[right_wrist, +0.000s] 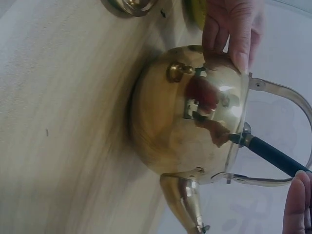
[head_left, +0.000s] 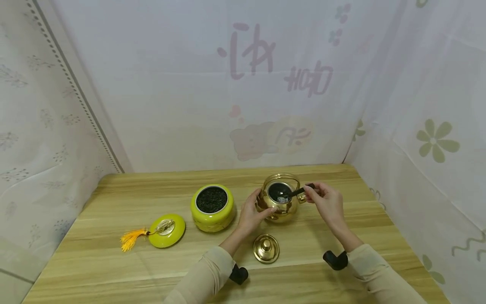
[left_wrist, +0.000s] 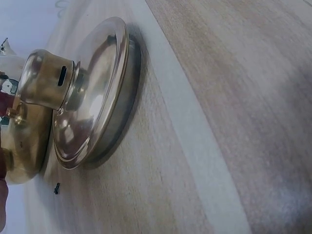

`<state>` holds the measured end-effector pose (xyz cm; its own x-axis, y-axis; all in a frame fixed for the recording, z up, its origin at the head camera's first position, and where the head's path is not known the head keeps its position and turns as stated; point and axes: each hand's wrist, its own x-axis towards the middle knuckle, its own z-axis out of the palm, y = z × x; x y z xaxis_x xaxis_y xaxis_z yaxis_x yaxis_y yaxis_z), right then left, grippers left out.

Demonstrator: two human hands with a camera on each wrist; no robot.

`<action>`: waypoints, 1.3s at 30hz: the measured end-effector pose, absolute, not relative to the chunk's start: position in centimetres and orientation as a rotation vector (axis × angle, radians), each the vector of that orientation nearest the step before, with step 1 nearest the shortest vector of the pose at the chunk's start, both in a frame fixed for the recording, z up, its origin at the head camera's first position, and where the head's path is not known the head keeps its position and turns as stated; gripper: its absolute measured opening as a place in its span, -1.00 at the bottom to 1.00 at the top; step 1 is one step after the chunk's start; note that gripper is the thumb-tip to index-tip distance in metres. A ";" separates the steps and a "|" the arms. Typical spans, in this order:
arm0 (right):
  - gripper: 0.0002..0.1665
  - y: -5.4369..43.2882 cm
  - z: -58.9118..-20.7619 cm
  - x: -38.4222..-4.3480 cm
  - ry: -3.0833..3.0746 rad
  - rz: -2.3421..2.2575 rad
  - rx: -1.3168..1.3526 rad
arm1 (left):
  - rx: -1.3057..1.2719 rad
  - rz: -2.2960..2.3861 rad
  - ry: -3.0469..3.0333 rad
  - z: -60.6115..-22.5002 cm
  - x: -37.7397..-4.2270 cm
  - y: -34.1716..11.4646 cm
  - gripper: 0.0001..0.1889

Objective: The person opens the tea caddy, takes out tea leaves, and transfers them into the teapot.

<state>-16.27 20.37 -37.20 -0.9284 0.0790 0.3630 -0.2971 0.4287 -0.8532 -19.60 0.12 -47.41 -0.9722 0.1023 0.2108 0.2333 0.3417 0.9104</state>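
One gold kettle [head_left: 284,216] stands on the surface [head_left: 303,270], lid [head_left: 266,249] off nearby, presumably for access; left hand [head_left: 251,214] curves its fingers round the side, apparently steadying it; right hand [head_left: 327,204], fingers nearly closed, pinches a black-handled utensil [head_left: 300,191] angled into the mouth.

Wood-grain table [head_left: 133,194], pale streaks. White cloth backdrop [head_left: 159,105] behind, faint purplish lettering [head_left: 235,59], 1 pink heart [head_left: 235,111]. Right cloth [head_left: 410,84]: 6-petal green flower print [head_left: 438,139]. Left cloth [head_left: 22,105]: small sprig prints [head_left: 13,76].
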 end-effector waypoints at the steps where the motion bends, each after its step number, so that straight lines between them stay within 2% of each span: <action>1: -0.80 20.3 -37.0 -16.2 -2.335 1.498 0.189 | -0.312 -1.710 -2.478 -47.4 -19.6 0.1 -0.16; 7: -0.82 20.3 -36.7 -16.4 -2.296 1.510 0.216 | -0.324 -1.700 -2.473 -47.5 -19.7 0.1 -0.16; 15: -0.85 21.7 -39.0 -17.1 -2.238 1.471 0.282 | -0.321 -1.693 -2.482 -47.3 -19.5 0.1 -0.17; 27: -0.85 20.1 -37.2 -13.9 -2.035 1.560 0.434 | -0.334 -1.755 -2.449 -47.0 -18.2 -0.9 -0.14; 32: -0.82 18.8 -38.1 -14.5 -1.988 1.665 0.487 | -0.365 -1.840 -2.322 -46.2 -15.1 -2.9 -0.23; 39: -0.80 15.3 -38.6 -15.5 -2.002 1.804 0.526 | -0.213 -1.894 -1.986 -45.2 -11.6 -8.3 -0.55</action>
